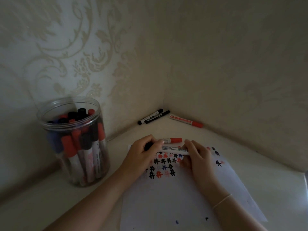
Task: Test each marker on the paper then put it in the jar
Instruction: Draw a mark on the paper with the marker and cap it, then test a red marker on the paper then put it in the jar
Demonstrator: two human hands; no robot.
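A white-barrelled marker [173,150] is held level just above the far end of the paper [175,197], its long axis running left to right. Its left end, apparently a black cap, is enclosed in the curled fingers of the left hand [143,155], while the right end is pinched by the fingertips of the right hand [198,155]. A printed label and a barcode are seen on the barrel, but the writing is too small to be read. A second marker with a red cap [172,140] lies just beyond, parallel, its cap pointing right. The paper is covered at its far part with small hash marks in black, red and blue.

At the left, a clear plastic jar [73,142] stands upright and open, and is filled with markers set on end, caps up, in red, black and blue. In the far corner two black markers [154,116] lie side by side, and a red-capped marker [186,120] lies along the right wall.
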